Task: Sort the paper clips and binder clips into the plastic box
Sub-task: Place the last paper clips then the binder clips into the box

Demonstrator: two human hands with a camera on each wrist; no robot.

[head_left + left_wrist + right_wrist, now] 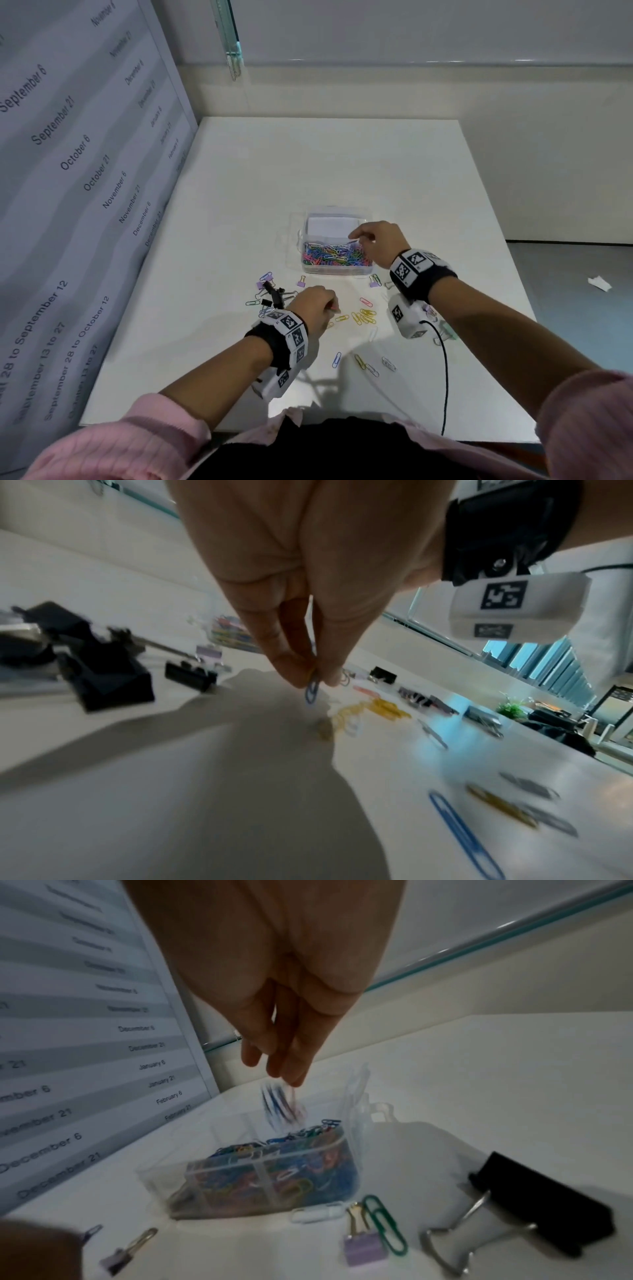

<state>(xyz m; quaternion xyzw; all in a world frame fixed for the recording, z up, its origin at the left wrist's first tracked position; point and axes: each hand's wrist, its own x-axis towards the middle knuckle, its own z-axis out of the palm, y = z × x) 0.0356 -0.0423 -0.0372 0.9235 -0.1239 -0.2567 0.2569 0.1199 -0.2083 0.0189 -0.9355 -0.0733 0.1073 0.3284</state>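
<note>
The clear plastic box [368, 219] stands mid-table, its near compartment full of coloured paper clips [335, 256]. My right hand [356, 238] hovers over that compartment; in the right wrist view its fingers [291, 1058] hang straight and apart, and blurred blue clips [281, 1104] are in the air just under them, above the box [178, 1177]. My left hand [332, 306] is low over the table in front of the box. Its thumb and forefinger pinch a blue paper clip [313, 689]. Loose yellow paper clips [364, 316] lie just right of it.
Black binder clips [274, 296] sit left of my left hand. Small purple binder clips [301, 281] [374, 282] lie along the box front. A large black binder clip [548, 1199] and a green paper clip [385, 1223] lie near the box. A calendar panel [85, 171] walls the left side.
</note>
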